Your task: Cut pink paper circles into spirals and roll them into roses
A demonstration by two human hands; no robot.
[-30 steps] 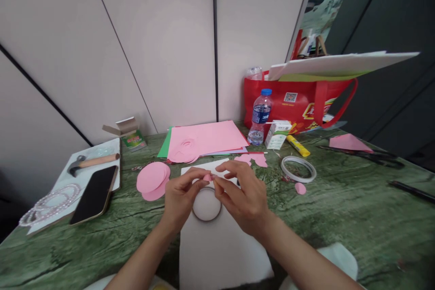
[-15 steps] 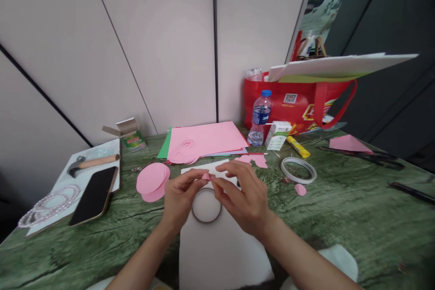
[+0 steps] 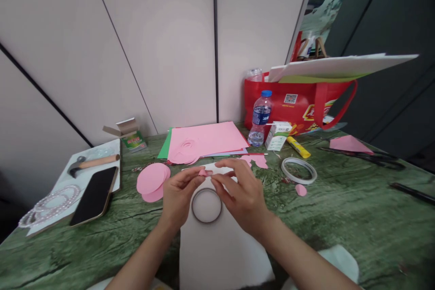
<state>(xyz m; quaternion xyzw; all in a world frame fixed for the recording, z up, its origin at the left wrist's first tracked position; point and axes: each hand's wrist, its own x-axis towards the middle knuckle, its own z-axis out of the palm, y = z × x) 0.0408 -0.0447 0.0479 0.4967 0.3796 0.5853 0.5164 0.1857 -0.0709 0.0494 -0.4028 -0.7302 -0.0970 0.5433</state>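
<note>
Between thumb and fingers, my left hand (image 3: 181,192) pinches a small curled pink paper piece (image 3: 203,172). Close on its right, my right hand (image 3: 243,192) has thumb and index fingertip together at the strip's end; whether they grip it is too small to tell. Below the hands a thin dark-edged ring (image 3: 207,222) lies on a white sheet (image 3: 220,258). Pink paper circles (image 3: 152,179) overlap to the left of my left hand. A roll of white tape (image 3: 299,181) and a small pink disc (image 3: 301,190) lie to the right.
At the left are a phone (image 3: 95,195), a hammer (image 3: 98,162) and bead strings (image 3: 50,204). Behind stand coloured sheets (image 3: 214,138), a bottle (image 3: 260,120), a small carton (image 3: 277,137) and a red bag (image 3: 282,99). Scissors (image 3: 380,159) and a glue stick (image 3: 299,147) lie right.
The curled pink piece has tilted and shifted slightly left in my left hand. My right hand's fingers have moved slightly, its index finger closer to the thumb.
</note>
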